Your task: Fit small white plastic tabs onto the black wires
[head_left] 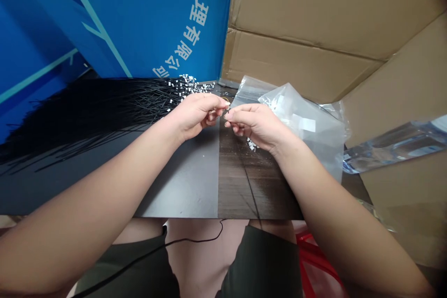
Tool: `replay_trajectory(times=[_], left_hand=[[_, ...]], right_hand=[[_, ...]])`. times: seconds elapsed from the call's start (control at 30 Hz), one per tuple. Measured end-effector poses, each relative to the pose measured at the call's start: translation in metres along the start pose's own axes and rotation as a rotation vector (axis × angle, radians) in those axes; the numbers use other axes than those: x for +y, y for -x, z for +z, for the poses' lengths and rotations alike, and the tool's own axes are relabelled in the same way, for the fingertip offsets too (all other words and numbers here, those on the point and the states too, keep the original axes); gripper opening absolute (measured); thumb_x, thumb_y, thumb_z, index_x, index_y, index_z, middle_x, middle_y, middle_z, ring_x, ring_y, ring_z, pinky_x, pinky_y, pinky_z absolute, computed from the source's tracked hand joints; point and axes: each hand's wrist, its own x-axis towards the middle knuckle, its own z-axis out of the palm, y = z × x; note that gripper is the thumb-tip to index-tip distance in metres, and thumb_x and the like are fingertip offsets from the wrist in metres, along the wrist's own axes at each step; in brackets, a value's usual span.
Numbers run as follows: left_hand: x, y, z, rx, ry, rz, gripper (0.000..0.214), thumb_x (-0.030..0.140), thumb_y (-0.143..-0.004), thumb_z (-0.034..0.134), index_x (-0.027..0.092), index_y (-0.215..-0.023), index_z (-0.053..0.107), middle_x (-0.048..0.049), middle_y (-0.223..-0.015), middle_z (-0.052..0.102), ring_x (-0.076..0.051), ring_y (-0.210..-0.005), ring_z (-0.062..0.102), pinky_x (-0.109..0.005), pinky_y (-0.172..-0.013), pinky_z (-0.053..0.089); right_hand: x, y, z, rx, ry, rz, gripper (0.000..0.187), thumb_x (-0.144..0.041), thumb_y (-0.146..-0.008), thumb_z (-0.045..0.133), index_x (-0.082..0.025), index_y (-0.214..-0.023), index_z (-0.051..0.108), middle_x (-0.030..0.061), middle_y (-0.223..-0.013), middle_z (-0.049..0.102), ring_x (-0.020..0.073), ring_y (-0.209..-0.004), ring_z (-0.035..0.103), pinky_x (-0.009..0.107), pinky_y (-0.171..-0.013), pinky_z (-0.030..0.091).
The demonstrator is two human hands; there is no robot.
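My left hand [199, 111] and my right hand [256, 123] meet fingertip to fingertip above the table, both closed in a pinch. A tiny white piece [227, 105] shows at the left fingertips, too small to name, with a thin yellowish loop just above it. From below my right fingers a thin black wire [252, 188] runs down past the table's front edge; its upper end is hidden by the hand. Left of my hands lies a large bundle of black wires [104, 107], with small white connectors [188, 84] at their ends.
Loose white pieces [251, 144] lie beneath my right hand. Clear plastic bags [307, 144] with white pieces inside rest to the right, near a transparent bottle-like object [394, 146]. A blue panel [146, 14] and cardboard [307, 18] stand behind the table [181, 186].
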Motion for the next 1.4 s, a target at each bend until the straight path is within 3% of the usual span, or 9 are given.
replay_trajectory(times=[0.4,1.4], left_hand=[[-0.0024,0.0005,0.0014,-0.004,0.028,-0.026,0.014,0.019,-0.066,0.08,0.014,-0.064,0.067,0.0018,-0.058,0.051,-0.008,-0.054,0.044,-0.022,-0.051,0.036],[-0.0007,0.0028,0.0026,-0.033,0.009,-0.02,0.009,0.019,-0.066,0.078,0.014,-0.066,0.07,0.0004,-0.063,0.057,-0.007,-0.057,0.046,-0.021,-0.052,0.035]], right_hand=[[0.0018,-0.0017,-0.0002,-0.003,-0.019,-0.003,0.01,-0.025,-0.071,0.083,-0.016,-0.07,0.079,0.0036,-0.071,0.072,0.0083,-0.059,0.054,0.024,-0.051,0.036],[0.0033,-0.0027,-0.0008,-0.018,-0.126,0.084,0.021,-0.025,-0.069,0.092,-0.013,-0.074,0.075,0.0043,-0.072,0.07,0.0081,-0.059,0.054,0.023,-0.052,0.041]])
